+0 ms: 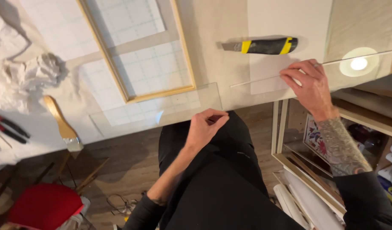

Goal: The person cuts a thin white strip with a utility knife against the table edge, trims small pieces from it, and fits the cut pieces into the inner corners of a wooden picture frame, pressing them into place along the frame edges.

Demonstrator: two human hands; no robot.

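1. Left hand (204, 127): fingers (216, 119) curled shut, tips pinched at the near corner of a clear glass sheet (162, 108) that overhangs the counter (221, 55) edge; the forearm rises from lower left, sleeve pushed up
2. Right hand (309, 83): fingers (292, 76) bent and closed on a thin glass strip (264, 79), pressing it where it meets the counter; the tattooed forearm enters from lower right, wrist cocked toward the edge
3. Glass strip: long axis runs left to right, rising slightly to the right, one end on the pale counter, the other past the hand over a lit round lamp (358, 64)
4. Glass sheet: flat, long axis roughly along the counter edge, lying partly over a gridded mat (140, 64)
5. Utility knife (262, 45): black and yellow, just beyond the strip, blade end pointing left
6. Wooden frame (119, 72) on the mat; crumpled paper (30, 72) and a wooden-handled brush (61, 123) at left
7. Below: wood floor, red stool (44, 206), stacked frames at right
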